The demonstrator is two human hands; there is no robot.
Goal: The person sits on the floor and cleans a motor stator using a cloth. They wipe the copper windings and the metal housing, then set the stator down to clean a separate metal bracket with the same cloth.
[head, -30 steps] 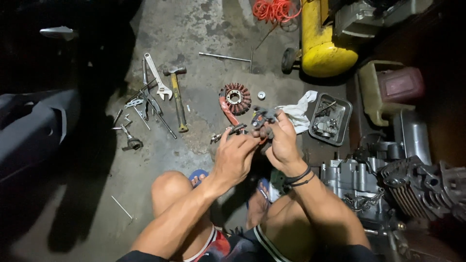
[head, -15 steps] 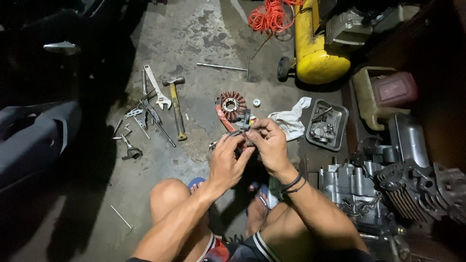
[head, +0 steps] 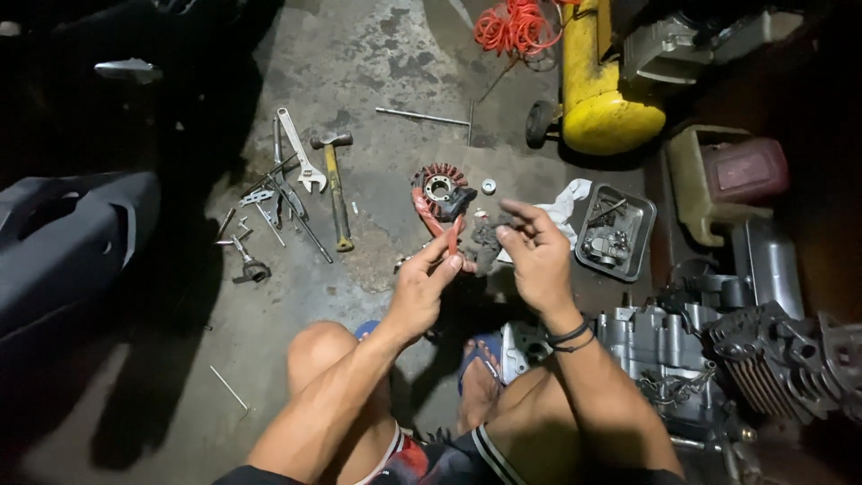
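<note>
I am squatting over a concrete floor with both hands raised in front of my knees. My right hand pinches a small dark metal part between thumb and fingers. Across from it, my left hand has its fingertips closed on the same part's left edge. Just beyond the hands, on the floor, lie a round stator with copper-red windings, a red-handled tool and a small white washer. My right wrist wears dark bands.
A hammer, an adjustable wrench and several small tools lie at left. A white rag and a metal parts tray are at right. Engine parts, a yellow tank, orange hose and a dark body panel surround me.
The view has tilted and the hands sit a little lower and closer. My hands have drawn slightly apart, and the right hand's fingers have spread above the part.
</note>
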